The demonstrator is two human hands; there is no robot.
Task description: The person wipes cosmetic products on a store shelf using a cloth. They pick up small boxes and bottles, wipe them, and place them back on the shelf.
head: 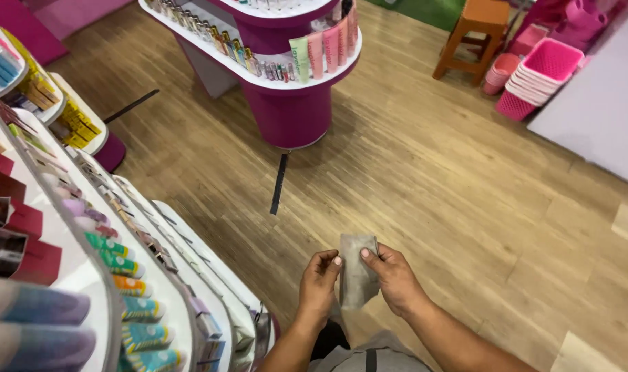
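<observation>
Both forearms are cut off by the bottom edge, so only the wrists and hands show, along with a strip of grey clothing below them. The lower end of the grey cloth (pixel 357 272) disappears behind the hands, and I cannot tell how long it is or whether it is folded. Its surface is plain and dull, with no detail to make out.

The left hand (pixel 318 281) has its fingers curled inward, with the fingertips pinching the cloth's left edge. The right hand (pixel 395 275) mirrors it, fingers bent, the thumb pressed on the cloth's right edge near the top. Both hands are closed on the cloth and hold it upright between them, low in the middle of the view, above the wooden floor (pixel 465 186).

To the left, curved white shelves (pixel 93 275) carry rows of small tubes and boxes, blurred at the near edge. A round magenta stand (pixel 290 114) with more tubes sits farther off. A stack of pink baskets (pixel 538 76) and an orange stool (pixel 476 31) stand at the far right, the stool partly cut off by the top edge.
</observation>
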